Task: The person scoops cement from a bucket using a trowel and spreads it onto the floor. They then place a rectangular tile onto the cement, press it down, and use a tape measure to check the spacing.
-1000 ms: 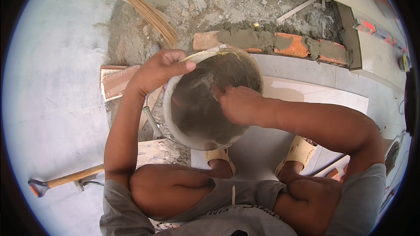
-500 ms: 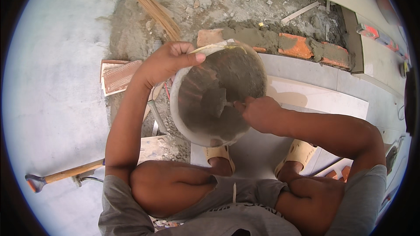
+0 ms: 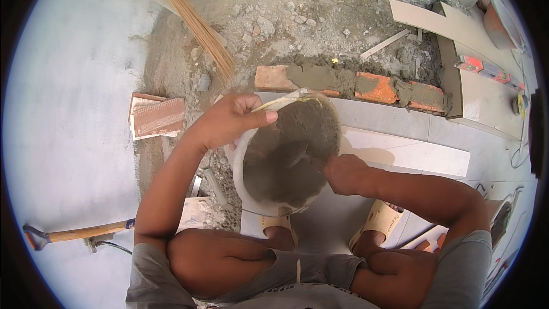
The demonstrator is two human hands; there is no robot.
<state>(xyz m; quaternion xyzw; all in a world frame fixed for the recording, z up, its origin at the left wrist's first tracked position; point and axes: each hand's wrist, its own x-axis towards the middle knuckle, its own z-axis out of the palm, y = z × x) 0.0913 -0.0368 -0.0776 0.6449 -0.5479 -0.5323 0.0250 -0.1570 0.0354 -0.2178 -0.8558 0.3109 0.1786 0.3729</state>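
My left hand [image 3: 240, 115] grips the upper left rim of a tilted, whitish bucket [image 3: 246, 171], thumb over the edge and fingers curled. Grey wet mortar [image 3: 274, 180] coats the inside. My right hand [image 3: 349, 174] is closed on the handle of a trowel [image 3: 300, 154], whose blade is blurred and partly sunk in the mortar. Just beyond the bucket runs a short row of orange bricks [image 3: 377, 87] smeared with mortar.
A straw broom [image 3: 206, 34] leans over rubble at upper left. Stacked tile scraps [image 3: 157, 117] and a wooden-handled tool [image 3: 86, 233] lie at left. Right are a white board [image 3: 434, 157], a raised tiled ledge [image 3: 486, 103] with a red level [image 3: 477, 67], and another bucket [image 3: 497, 23].
The bucket and both my hands appear lower in the view, as does the background. My right hand has shifted toward the bucket's right rim, and the trowel blade has moved within the mortar.
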